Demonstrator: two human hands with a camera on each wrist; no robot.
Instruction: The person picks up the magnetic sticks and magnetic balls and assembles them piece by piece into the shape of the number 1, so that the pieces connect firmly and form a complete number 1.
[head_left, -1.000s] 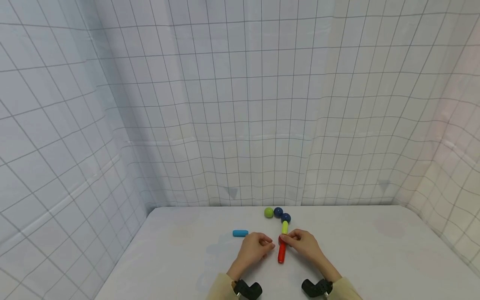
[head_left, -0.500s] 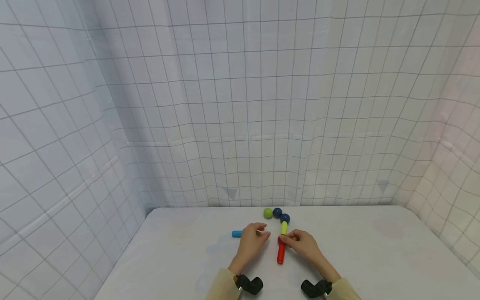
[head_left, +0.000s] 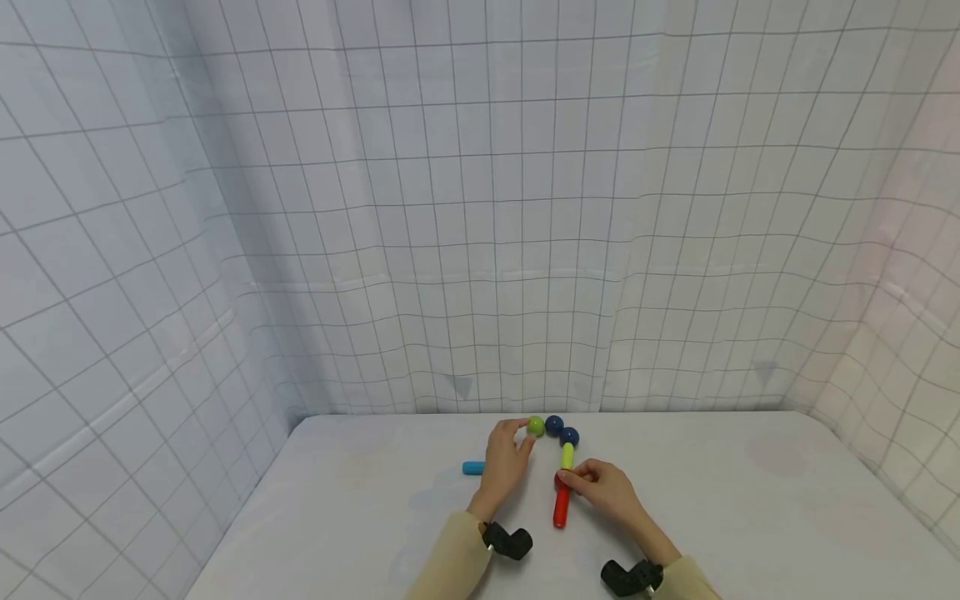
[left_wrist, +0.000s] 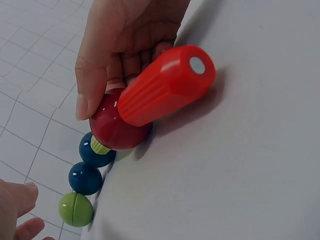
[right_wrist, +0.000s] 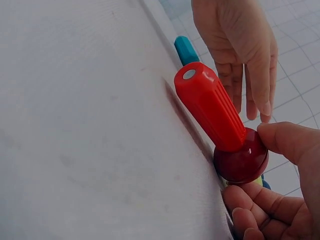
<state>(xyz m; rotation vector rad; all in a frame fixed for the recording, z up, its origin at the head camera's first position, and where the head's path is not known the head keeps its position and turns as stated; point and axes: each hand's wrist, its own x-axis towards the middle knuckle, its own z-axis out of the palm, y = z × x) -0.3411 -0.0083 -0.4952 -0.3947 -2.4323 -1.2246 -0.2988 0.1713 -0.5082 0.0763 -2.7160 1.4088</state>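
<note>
My right hand (head_left: 609, 492) pinches a dark red ball (right_wrist: 241, 159) between thumb and fingers. A red ridged rod (head_left: 561, 508), with a pale metal disc in its end, joins the ball on the near side. On the far side a yellow-green rod (head_left: 567, 456) runs from the red ball to a dark blue ball (head_left: 569, 436). A second dark blue ball (head_left: 554, 425) and a green ball (left_wrist: 76, 210) follow in line. My left hand (head_left: 507, 458) reaches to the green ball, thumb and fingers spread beside it; the left wrist view shows a gap.
A light blue rod (head_left: 473, 468) lies on the white table (head_left: 360, 517), partly behind my left hand. A white curtain with a grid of lines (head_left: 480, 250) stands behind the table and along both sides. Black wrist cameras (head_left: 508, 542) sit on both wrists.
My left hand has moved forward, from beside the red ball to the green ball, passing in front of the light blue rod. My right hand keeps its pinch on the red ball.
</note>
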